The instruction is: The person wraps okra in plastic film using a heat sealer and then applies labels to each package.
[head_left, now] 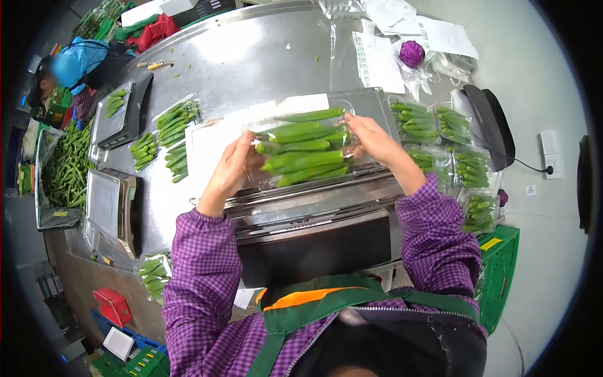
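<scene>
A clear plastic tray of green okra [304, 146] is held up over the wrapping machine [308, 217], slightly blurred. My left hand [231, 164] grips its left end, and my right hand [375, 139] grips its right end, fingers closed on the plastic. Beneath and behind the tray lies a white sheet [204, 141]. More okra packs [417, 122] stand in rows just right of my right hand. Other okra packs [178, 120] lie on the steel table, left of my left hand.
At the left are two scales [112, 204], a crate of loose okra [68, 166] and a co-worker [78, 60]. Papers [383, 63] and a purple cabbage [412, 54] lie at the back right. A green crate [500, 270] stands at the lower right.
</scene>
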`<state>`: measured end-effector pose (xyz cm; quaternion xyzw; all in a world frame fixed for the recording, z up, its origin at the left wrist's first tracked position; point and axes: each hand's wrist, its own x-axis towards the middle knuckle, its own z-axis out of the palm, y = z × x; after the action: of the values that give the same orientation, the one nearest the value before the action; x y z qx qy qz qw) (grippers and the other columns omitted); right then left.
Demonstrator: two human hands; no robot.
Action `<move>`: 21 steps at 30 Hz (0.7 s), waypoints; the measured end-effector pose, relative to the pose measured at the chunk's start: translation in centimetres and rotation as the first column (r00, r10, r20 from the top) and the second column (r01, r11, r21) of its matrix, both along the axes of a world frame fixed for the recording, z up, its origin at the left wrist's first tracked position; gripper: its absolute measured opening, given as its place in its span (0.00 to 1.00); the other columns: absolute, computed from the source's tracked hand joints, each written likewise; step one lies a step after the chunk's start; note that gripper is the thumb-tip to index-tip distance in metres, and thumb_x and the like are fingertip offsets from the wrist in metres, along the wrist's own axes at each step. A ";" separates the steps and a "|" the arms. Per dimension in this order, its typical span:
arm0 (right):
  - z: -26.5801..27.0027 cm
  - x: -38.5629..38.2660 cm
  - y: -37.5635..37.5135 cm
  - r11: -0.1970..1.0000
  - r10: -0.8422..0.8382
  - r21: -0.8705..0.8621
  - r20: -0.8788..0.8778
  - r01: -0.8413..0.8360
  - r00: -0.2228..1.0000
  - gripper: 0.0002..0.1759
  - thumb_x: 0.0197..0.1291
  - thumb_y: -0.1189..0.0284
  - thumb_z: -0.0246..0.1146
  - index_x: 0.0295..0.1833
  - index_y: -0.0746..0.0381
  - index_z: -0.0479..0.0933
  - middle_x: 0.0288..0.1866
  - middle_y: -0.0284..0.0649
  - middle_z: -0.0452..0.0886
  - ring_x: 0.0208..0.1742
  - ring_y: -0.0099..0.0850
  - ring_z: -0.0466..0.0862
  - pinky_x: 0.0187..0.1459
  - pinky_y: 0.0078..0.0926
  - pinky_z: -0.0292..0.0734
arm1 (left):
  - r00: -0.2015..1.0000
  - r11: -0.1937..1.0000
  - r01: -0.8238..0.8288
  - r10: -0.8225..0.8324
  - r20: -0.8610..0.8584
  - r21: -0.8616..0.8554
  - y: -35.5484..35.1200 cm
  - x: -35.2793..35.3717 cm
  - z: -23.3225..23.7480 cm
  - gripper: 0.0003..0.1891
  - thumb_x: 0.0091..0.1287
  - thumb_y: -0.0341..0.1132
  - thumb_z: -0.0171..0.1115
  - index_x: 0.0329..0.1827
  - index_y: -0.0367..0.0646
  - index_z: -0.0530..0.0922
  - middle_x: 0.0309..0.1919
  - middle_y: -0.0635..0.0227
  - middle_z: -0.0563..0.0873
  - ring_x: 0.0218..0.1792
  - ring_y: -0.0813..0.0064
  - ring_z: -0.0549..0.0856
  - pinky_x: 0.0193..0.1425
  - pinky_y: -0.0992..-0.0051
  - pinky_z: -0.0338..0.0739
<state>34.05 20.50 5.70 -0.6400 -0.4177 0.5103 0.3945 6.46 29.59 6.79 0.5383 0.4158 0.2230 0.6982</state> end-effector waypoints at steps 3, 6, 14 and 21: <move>2.3 -0.9 -4.3 0.990 0.057 -0.122 -0.091 -0.068 0.994 0.30 0.71 0.53 0.43 0.53 0.72 0.69 0.37 0.41 0.77 0.20 0.26 0.78 0.24 0.21 0.74 | 0.997 0.989 0.077 -0.073 0.039 -0.123 -3.9 -2.3 1.6 0.27 0.73 0.53 0.42 0.55 0.34 0.71 0.36 0.64 0.79 0.38 0.73 0.82 0.42 0.73 0.79; 2.7 -2.2 -10.4 0.972 0.131 -0.161 -0.224 -0.169 0.966 0.29 0.71 0.53 0.43 0.56 0.72 0.67 0.43 0.44 0.75 0.22 0.26 0.80 0.23 0.22 0.76 | 0.995 0.947 0.099 -0.093 0.034 -0.307 -8.7 -5.5 0.5 0.26 0.73 0.53 0.42 0.53 0.34 0.70 0.32 0.68 0.75 0.39 0.74 0.81 0.42 0.70 0.81; -1.9 -5.1 -17.7 0.921 0.144 -0.313 -0.280 -0.232 0.949 0.28 0.72 0.55 0.42 0.61 0.70 0.62 0.60 0.48 0.66 0.36 0.30 0.82 0.26 0.23 0.81 | 0.991 0.841 0.112 -0.132 -0.001 -0.529 -15.2 -7.7 -3.5 0.26 0.72 0.55 0.44 0.51 0.36 0.69 0.35 0.67 0.75 0.44 0.67 0.82 0.46 0.60 0.82; -3.4 -8.0 -23.3 0.920 0.134 -0.376 0.042 -0.109 0.990 0.21 0.70 0.59 0.45 0.50 0.67 0.72 0.28 0.39 0.78 0.27 0.26 0.80 0.27 0.23 0.75 | 0.945 0.907 -0.047 -0.094 -0.312 -0.418 -21.7 -11.0 -4.4 0.28 0.72 0.53 0.45 0.49 0.31 0.74 0.31 0.62 0.79 0.26 0.77 0.78 0.30 0.77 0.77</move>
<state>26.05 -2.78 2.32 -0.6927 -0.3649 0.5823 0.2189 -4.52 7.88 2.42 0.4101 0.5566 0.0281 0.7219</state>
